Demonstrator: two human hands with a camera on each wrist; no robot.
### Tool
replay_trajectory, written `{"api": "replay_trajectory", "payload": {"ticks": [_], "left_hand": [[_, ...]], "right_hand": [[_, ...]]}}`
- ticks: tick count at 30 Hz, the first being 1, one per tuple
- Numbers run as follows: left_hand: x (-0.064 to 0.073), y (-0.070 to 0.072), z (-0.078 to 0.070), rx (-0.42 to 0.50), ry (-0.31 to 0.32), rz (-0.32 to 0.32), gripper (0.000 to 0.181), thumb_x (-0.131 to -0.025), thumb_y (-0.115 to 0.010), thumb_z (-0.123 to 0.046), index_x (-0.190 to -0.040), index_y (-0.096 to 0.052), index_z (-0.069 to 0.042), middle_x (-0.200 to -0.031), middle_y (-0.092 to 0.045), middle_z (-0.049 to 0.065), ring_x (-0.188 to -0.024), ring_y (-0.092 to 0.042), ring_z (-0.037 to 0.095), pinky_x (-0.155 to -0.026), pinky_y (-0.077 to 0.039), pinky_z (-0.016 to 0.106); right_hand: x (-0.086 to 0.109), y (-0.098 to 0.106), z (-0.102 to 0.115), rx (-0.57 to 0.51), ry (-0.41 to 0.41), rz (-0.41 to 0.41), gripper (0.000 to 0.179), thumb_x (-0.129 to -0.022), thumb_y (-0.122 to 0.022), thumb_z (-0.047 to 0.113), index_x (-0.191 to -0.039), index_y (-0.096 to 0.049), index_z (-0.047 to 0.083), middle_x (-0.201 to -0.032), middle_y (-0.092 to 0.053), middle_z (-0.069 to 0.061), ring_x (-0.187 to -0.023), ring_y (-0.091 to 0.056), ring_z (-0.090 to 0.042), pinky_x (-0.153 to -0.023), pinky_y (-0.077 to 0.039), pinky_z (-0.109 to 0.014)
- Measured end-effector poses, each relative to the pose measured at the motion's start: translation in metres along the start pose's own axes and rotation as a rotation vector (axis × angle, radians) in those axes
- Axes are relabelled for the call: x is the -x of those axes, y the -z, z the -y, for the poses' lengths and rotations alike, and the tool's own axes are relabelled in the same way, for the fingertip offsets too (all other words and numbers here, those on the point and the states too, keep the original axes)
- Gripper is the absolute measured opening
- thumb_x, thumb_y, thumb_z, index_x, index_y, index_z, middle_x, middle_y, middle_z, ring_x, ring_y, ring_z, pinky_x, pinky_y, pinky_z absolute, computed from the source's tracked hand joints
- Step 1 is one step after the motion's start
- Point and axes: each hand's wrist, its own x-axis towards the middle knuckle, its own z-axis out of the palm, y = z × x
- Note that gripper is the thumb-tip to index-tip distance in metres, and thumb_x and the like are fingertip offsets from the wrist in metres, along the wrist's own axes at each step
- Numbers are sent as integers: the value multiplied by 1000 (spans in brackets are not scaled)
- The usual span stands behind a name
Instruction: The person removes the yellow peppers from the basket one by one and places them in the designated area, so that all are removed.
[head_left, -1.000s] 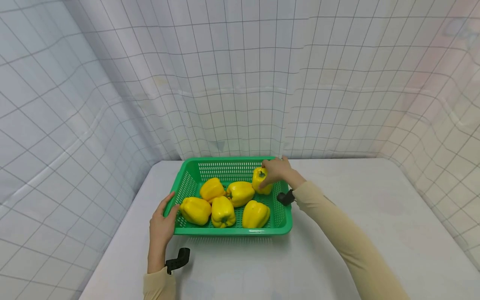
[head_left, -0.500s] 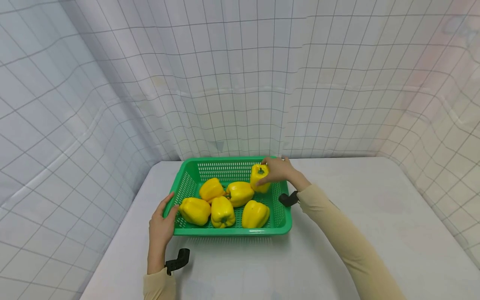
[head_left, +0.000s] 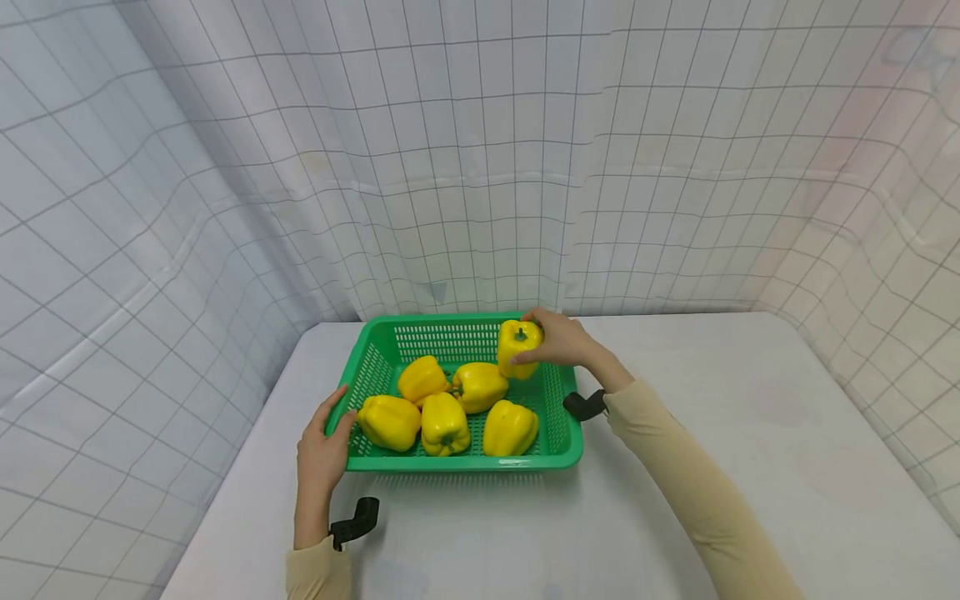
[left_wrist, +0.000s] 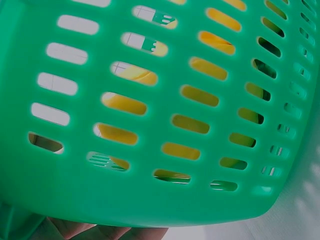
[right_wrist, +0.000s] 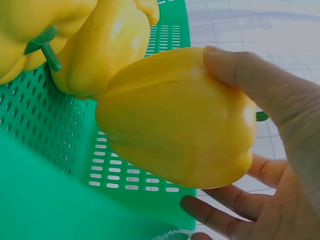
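At the left end of a rectangular, green plastic basket with slotted walls (head_left: 465,464), on a white table (head_left: 465,533), the left hand (head_left: 321,450) grasps the rim, its thumb reaching over to the inner side. Beside that thumb lies a plump, glossy yellow bell pepper (head_left: 390,422); next come a yellow pepper farther back (head_left: 422,379), a yellow pepper at the front with its stem end facing the person (head_left: 446,423), a yellow pepper in the middle lying on its side (head_left: 480,387) and a yellow pepper at the front right (head_left: 511,428).

At the far right corner, the right hand (head_left: 566,340) pinches a blocky, shiny yellow pepper with a short green stem (head_left: 510,346) between thumb and fingers, held up near rim height. Whether its lower end clears the middle pepper cannot be told. It looks light and firm-walled, though the slick skin may slip and hard squeezing could dent it; the broad shoulders by the stem seem the best hold.

Against a second ago, this pepper is higher and slightly farther left, and more of it shows. The right forearm has shifted rightward; the basket, left hand and other peppers are nearly unchanged.
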Motion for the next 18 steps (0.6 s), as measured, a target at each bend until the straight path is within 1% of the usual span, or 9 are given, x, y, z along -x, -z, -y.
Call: {"api": "replay_trajectory", "payload": {"ticks": [3, 7, 9, 12, 16, 18], "left_hand": [[0, 0, 0, 1, -1, 4, 48, -99, -46, -39, -145, -42, -25, -143, -41, 16, -83, -49, 27, -63, -37, 34], [0, -1, -1, 4, -3, 5, 48, -99, -46, -39, -145, -43, -25, -143, -41, 16, -81, -48, 27, -62, -37, 34], [0, 0, -1, 6, -2, 10, 49, -99, -46, -39, -145, -42, -24, -145, -40, 15, -84, -48, 27, -65, -37, 35], [1, 1, -1, 6, 0, 14, 49, -99, -46, -39, -145, -42, -24, -145, -39, 15, -84, -47, 28, -66, -37, 36], [1, 1, -2, 4, -5, 8, 49, -99, -46, -38, -145, -42, -23, -144, -40, 16, -77, -46, 26, -62, -36, 35], [1, 1, -2, 5, -7, 9, 49, -99, -46, -38, -145, -42, -23, -143, -41, 17, -78, -46, 26, -62, -37, 34]], "right_hand": [[4, 0, 1, -75, 22, -17, 69, -75, -78, 43, -128, -50, 6, -114, -58, -8, -97, -54, -24, -82, -46, -40], [7, 0, 1, -129, 56, -43, 70, -76, -79, 40, -129, -49, 6, -115, -55, -8, -99, -51, -23, -83, -45, -38], [8, -1, 1, -150, 79, -60, 70, -76, -79, 39, -130, -49, 7, -115, -53, -8, -101, -50, -23, -83, -45, -39], [10, -1, 0, -184, 114, -90, 68, -76, -79, 37, -130, -50, 8, -118, -52, -8, -103, -48, -24, -84, -44, -40], [15, 0, 0, -234, 137, -135, 66, -76, -79, 34, -130, -50, 9, -123, -49, -10, -105, -46, -26, -85, -43, -42], [17, 1, 0, -251, 139, -159, 65, -76, -79, 33, -130, -50, 10, -124, -47, -10, -105, -45, -26, -85, -43, -42]]}}
